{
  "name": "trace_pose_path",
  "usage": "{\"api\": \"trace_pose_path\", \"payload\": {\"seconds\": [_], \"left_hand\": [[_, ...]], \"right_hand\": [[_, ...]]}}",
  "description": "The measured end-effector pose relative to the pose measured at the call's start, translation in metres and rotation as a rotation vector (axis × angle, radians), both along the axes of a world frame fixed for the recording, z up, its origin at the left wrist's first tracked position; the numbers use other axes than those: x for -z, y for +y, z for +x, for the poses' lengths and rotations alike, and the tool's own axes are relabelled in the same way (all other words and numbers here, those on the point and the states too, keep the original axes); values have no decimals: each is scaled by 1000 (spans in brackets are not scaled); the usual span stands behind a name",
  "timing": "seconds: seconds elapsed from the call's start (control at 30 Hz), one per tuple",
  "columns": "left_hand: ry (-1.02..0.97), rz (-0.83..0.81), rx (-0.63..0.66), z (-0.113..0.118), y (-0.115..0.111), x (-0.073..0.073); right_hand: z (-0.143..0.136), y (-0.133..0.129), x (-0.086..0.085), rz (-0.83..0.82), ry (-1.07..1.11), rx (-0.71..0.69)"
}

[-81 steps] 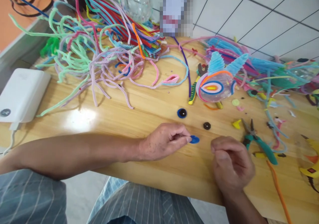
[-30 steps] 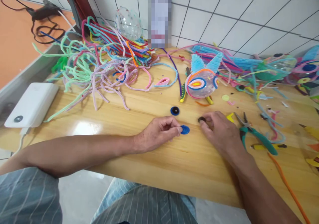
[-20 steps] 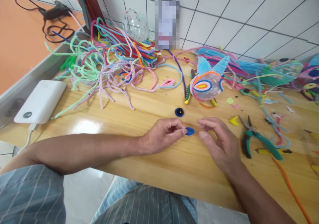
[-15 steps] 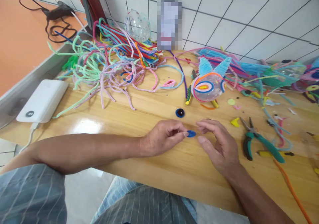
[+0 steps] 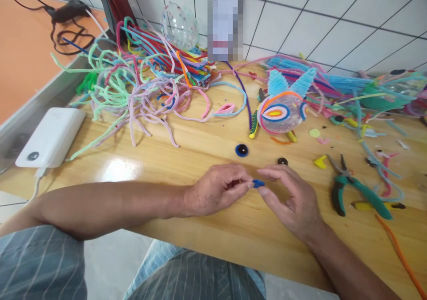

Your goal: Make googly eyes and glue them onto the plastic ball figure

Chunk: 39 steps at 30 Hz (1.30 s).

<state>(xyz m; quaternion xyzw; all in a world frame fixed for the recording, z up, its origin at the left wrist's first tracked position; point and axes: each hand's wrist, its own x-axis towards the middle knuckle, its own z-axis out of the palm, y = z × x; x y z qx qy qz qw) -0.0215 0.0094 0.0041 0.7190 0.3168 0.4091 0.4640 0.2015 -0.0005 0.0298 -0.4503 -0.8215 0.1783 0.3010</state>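
My left hand [image 5: 222, 189] pinches a small blue piece [image 5: 258, 183], which looks like coiled pipe cleaner, between thumb and forefinger. Facing it from the right, my right hand [image 5: 292, 198] has its thumb and fingers apart. Its thumb tip is at the blue piece's edge; whether it touches, I cannot tell. Just beyond the hands lies a black disc with a blue rim [image 5: 242, 150], like a toy eye. A second dark disc [image 5: 282, 161] is behind my right fingers. Farther back sits a clear ball with blue pipe-cleaner ears [image 5: 283, 113] and an orange, white and blue eye.
Green-handled pliers [image 5: 347, 180] lie to the right, beside a yellow cutter [image 5: 376, 206] and an orange pipe cleaner [image 5: 396, 246]. Loose pipe cleaners [image 5: 140, 95] heap at the back left, near a white power bank [image 5: 50, 135]. A phone-like device [image 5: 225, 24] leans against the tiled wall.
My right hand has come closer to the left, its thumb now at the blue piece. The blue piece has turned slightly in my left fingers. The view has shifted a little.
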Motion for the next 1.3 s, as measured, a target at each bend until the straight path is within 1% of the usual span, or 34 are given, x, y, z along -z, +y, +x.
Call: {"api": "trace_pose_path", "payload": {"seconds": [0.13,0.27,0.47,0.53,0.67,0.73,0.8,0.9,1.0,1.07,1.17,1.3], "left_hand": [[16,18,1,0,0,0],[25,-19,-15,0,0,0],[29,-27,-13,1,0,2],[29,-3,-2,0,0,0],[39,67,31,-2,0,-4],[45,67,37,-2,-1,-5],[30,23,19,-2,-1,-4],[-35,-133,-15,-1,0,-3],[-121,-304,-3,1,2,-4],[-169,-382,23,1,3,-5],[-187,-434,65,2,3,-5],[-143,-402,65,3,3,-2]], "right_hand": [[0,1,1,-25,15,-17],[0,0,-1,-37,48,-41],[0,0,-1,-7,51,-47],[1,0,-1,-8,43,-38],[2,-2,-1,8,30,30],[2,-2,-2,18,30,34],[2,-3,-1,21,42,19],[1,-4,2,-18,82,31],[-1,-4,6,-102,145,57],[-2,-3,9,-139,193,54],[-4,-3,9,-138,221,55],[-7,-3,4,-83,199,87]]}}
